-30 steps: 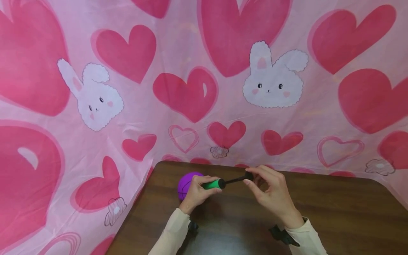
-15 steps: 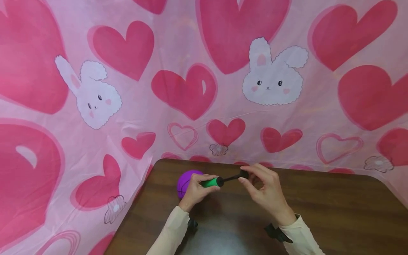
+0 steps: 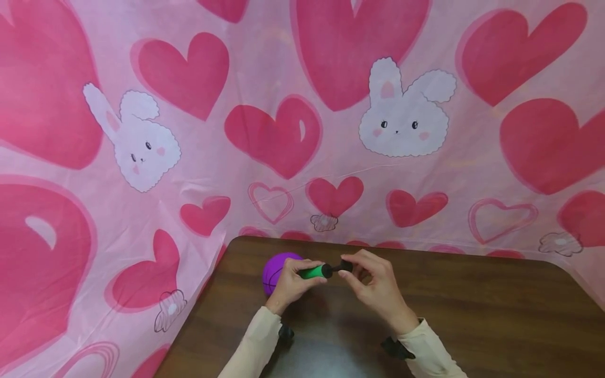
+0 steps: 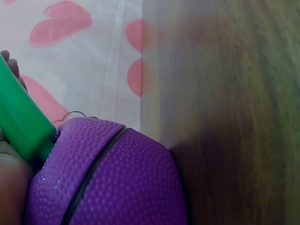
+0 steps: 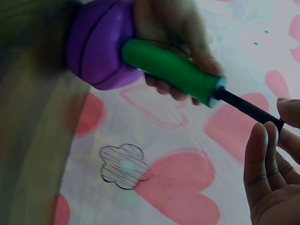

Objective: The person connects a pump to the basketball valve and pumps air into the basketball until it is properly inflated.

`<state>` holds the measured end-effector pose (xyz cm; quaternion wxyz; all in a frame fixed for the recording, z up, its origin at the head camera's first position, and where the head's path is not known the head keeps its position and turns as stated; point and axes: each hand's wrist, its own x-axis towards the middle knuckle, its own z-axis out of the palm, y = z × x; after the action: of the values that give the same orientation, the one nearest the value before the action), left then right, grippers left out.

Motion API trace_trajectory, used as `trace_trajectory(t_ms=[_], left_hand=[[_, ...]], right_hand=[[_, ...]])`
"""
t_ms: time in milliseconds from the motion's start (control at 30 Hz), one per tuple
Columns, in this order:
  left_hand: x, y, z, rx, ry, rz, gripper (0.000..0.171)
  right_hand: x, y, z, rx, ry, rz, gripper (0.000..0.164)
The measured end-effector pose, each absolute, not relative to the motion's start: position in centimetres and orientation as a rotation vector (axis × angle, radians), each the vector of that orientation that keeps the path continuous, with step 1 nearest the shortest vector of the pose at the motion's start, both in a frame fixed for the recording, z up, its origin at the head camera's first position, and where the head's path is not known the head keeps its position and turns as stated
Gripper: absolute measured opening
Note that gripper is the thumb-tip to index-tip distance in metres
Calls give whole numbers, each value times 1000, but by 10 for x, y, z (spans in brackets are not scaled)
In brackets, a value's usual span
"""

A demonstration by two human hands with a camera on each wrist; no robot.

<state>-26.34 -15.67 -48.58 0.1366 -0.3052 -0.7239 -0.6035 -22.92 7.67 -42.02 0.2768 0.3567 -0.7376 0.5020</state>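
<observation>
A purple ball with black seam lines [image 3: 276, 273] sits on the table behind my left hand [image 3: 289, 286]. That hand grips the green barrel of a hand pump [image 3: 312, 272], its fingers wrapped round it. In the left wrist view the pump's far end [image 4: 28, 112] meets the ball's pebbled skin [image 4: 126, 183], which looks dented and angular there. My right hand [image 3: 378, 291] pinches the black handle [image 3: 346, 265] at the pump's other end between thumb and fingertips. Some of the black rod [image 5: 246, 107] shows between barrel and handle in the right wrist view.
The brown wooden table [image 3: 496, 315] stretches to the right and toward the front. A pink sheet printed with hearts and rabbits [image 3: 269, 63] hangs right behind its back and left edges. Black straps [image 3: 398, 347] sit at the wrists, by the pale sleeves [image 3: 252, 341].
My right hand has moved left toward the barrel, pushing the handle in, so less of the black rod shows. My left hand and the ball have stayed in place.
</observation>
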Motion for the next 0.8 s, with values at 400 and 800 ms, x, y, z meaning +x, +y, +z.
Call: trace_trajectory(t_ms=[400,800], left_hand=[[-261,-155,-483,-927,-2102,-1726,30],[-262,-155,-484,-940,-2103,-1713,30]], right_hand=[[-234,63,-439,972,-2000,1395,34],[-232,63,-438,956,-2031,1387,32]])
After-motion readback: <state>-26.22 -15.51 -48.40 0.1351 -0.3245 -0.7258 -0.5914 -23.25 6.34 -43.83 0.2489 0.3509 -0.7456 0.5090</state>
